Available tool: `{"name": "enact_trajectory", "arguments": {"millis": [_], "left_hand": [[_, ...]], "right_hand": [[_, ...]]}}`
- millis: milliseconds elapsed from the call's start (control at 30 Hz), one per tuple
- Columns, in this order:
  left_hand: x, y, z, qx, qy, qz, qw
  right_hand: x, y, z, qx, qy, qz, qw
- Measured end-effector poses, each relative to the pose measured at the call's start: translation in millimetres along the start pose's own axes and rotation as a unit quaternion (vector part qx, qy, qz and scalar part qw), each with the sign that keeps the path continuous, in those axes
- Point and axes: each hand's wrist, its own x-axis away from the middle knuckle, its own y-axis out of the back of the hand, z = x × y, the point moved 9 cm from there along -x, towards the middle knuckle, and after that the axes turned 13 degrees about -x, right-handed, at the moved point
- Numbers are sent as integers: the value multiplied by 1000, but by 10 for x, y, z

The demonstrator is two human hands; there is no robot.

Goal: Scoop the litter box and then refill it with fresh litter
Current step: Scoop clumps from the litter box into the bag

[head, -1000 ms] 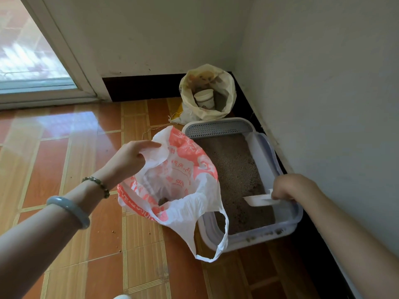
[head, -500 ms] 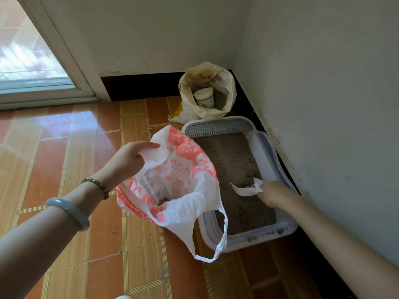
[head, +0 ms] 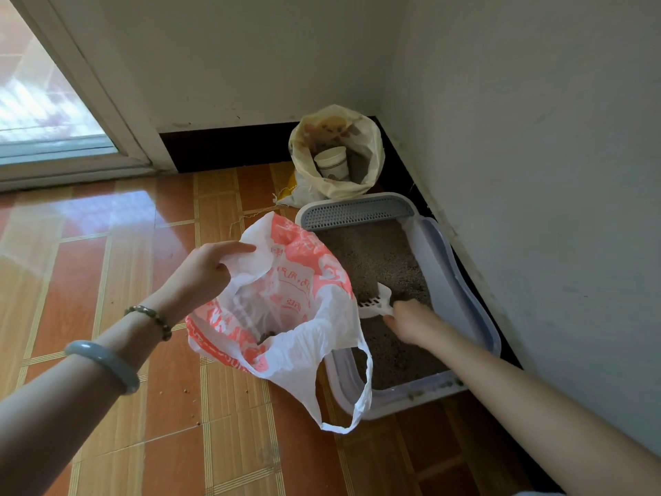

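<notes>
Litter box (head: 477,318) beneath right hand (head: 409,322) gripping scoop (head: 375,304) (left hand (head: 204,273) holds bag (head: 304,338)).

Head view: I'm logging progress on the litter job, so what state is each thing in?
Plastic bag: held open, dark clumps at the bottom.
Left hand: pinches the bag's rim.
Scoop: down at the litter.
Right hand: grips the scoop's handle.
Litter box: holds litter, crumbs on its near rim.
Sack: open, a cup standing inside.

plastic bag (head: 297,288) — red print, mirrored, unreadable
</notes>
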Motion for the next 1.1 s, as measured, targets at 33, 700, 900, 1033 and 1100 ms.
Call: {"name": "enact_trajectory", "arguments": {"millis": [33, 700, 900, 1033, 1100], "left_hand": [[-6, -7, 1, 1, 0, 1, 1000], [68, 95, 35, -20, -11, -26, 999], [11, 31, 82, -10, -29, -28, 999], [2, 11, 28, -9, -42, -26, 999], [-23, 13, 20, -7, -45, -27, 999]], "right_hand": [[-28, 0, 33, -12, -6, 0, 1000], [218, 243, -75, -167, 72, -152, 971], [346, 408, -17, -118, 121, -169, 971], [336, 519, 43, -92, 138, -176, 970], [330, 582, 35, -93, 137, -181, 969]]}}
